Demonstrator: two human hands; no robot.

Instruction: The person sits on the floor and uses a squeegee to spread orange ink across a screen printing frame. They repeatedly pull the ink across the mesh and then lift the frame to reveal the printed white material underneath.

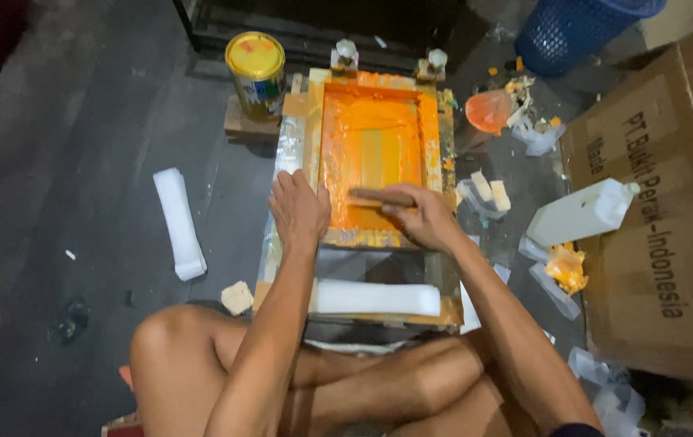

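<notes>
A wooden screen-printing frame [431, 121] smeared with orange ink lies on the floor in front of my crossed legs. My right hand [421, 217] grips a flat wooden squeegee [379, 196] laid across the lower part of the orange screen. My left hand [298, 209] presses flat on the frame's near left corner, holding nothing. Below the frame sits a glass-topped base [363, 265] with a white roll of plastic bags [377, 298] lying on its near edge.
A yellow-lidded paint can [256, 74] stands on a wood block left of the frame. Another white roll [180, 222] lies on the dark floor at left. At right are a white jug [581, 213], ink-stained scraps, a big cardboard box [670, 210] and a blue basket [573, 28].
</notes>
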